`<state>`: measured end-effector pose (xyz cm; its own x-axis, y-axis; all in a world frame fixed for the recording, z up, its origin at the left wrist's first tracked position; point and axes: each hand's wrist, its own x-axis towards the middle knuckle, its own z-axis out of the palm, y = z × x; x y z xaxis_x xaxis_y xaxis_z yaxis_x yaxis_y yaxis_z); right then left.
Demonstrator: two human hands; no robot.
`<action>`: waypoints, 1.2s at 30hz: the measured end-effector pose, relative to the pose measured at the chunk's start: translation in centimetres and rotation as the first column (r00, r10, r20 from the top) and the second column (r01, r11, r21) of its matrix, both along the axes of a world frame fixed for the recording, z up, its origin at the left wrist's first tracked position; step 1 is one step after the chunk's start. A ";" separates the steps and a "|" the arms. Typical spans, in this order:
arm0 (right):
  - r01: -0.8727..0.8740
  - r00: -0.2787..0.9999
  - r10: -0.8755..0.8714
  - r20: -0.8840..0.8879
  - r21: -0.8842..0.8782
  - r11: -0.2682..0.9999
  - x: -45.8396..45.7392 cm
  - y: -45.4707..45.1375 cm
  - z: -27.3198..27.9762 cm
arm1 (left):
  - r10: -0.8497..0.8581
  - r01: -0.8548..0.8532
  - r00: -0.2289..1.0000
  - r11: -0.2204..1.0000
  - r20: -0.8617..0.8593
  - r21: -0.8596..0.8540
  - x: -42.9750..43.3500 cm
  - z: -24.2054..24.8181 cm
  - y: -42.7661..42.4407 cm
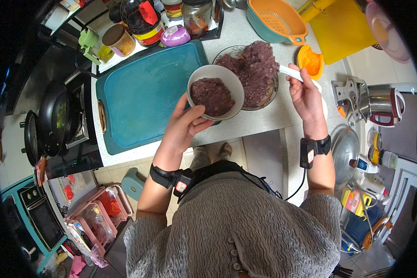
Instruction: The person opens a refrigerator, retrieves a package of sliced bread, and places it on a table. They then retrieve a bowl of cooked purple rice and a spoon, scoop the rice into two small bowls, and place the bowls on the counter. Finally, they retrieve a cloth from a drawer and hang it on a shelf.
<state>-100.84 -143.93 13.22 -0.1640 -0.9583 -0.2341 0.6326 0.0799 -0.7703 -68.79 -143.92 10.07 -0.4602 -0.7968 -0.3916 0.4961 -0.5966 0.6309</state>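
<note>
My left hand grips a small white bowl by its near rim, thumb inside the edge. Dark ground meat lies in the bottom of that bowl. In my right hand is the handle of a white spoon, whose head is hidden by a large clump of ground meat. Beneath the clump stands a patterned glass bowl with more of the meat. The white bowl is held in front of the glass bowl's left side and hides part of it.
A teal cutting board covers the counter's left. Jars and a cut purple onion stand behind it. An orange colander in a teal basin and a cut pumpkin piece are at the back right. A wok sits far left.
</note>
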 end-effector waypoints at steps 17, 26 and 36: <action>-0.535 -0.315 -0.546 -0.776 -0.330 0.777 8.3 5.7 7.1 | -0.033 -0.028 0.968 0.971 -0.251 -0.236 -7.7 0.5 -1.2; -0.440 -0.192 -0.458 -0.868 -0.341 0.831 8.0 6.3 7.9 | -0.006 -0.039 0.948 0.990 -0.317 -0.137 -8.0 -0.7 -1.3; 0.099 0.835 -0.167 -0.524 -0.154 0.983 5.7 2.9 6.1 | 0.010 -0.051 0.946 0.992 -0.324 -0.119 -6.9 -0.6 -1.0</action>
<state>-95.11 -141.00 19.36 -0.3588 -0.9327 0.0375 0.1193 -0.0857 -0.9892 -75.65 -144.94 9.43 -0.5203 -0.8449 -0.1239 0.7015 -0.5056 0.5023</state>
